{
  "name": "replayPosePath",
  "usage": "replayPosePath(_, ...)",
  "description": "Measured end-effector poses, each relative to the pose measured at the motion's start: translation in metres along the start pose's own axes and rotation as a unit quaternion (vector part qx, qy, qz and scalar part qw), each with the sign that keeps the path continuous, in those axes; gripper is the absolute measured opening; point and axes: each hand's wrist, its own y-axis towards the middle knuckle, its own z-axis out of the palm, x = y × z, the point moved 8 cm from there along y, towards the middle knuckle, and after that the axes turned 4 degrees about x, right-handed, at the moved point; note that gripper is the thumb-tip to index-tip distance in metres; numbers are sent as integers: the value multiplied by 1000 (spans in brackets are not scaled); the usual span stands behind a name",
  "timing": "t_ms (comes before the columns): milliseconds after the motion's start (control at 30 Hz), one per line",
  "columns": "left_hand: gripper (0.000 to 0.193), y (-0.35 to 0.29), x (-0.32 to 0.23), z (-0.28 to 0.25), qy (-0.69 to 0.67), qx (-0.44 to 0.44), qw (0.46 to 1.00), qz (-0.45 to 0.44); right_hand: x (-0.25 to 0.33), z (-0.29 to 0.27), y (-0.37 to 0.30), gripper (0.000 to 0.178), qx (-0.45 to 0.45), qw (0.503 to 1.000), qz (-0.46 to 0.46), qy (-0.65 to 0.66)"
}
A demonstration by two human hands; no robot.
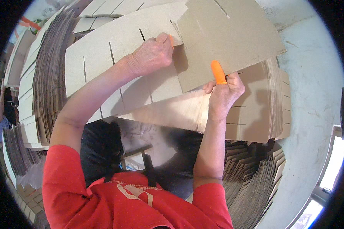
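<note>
A tan slotted cardboard sheet [237, 36] lies tilted across the upper right. My right hand [227, 91] grips its lower edge, the thumb in an orange finger cover lying on top and the fingers curled underneath. Closed at the sheet's left edge is my left hand [154, 52]; a bit of orange shows at its fingertips, which are partly hidden. Under my left forearm spreads a paler slotted cardboard sheet [93, 70]. A light wooden board [172, 111] runs beneath the sheets, in front of my body.
Tall stacks of cardboard [53, 72] stand at the left. More slotted sheets [252, 103] are piled right of my right hand, with another stack [248, 179] lower down. A pale wall [309, 95] and a window [330, 160] border the right. Another person's arm [1, 105] appears far left.
</note>
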Motion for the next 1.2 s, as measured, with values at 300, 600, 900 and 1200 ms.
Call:
replayPosePath(300, 15, -2, -16, -15, -31, -43, 998, 35, 4, -5, 7, 31, 4, 998, 14, -64)
replayPosePath(600, 28, -5, -5, 8, -32, 83, 995, 55, 5, -6, 8, 33, 24, 998, -8, -54)
replayPosePath(900, 28, -2, -47, -37, -134, 36, 987, 81, 2, -11, 5, 25, 0, 986, -75, -148)
replayPosePath(1200, 25, 1, -84, -57, -249, -61, 967, 5, 12, -5, 2, 22, -20, 973, -144, -182)
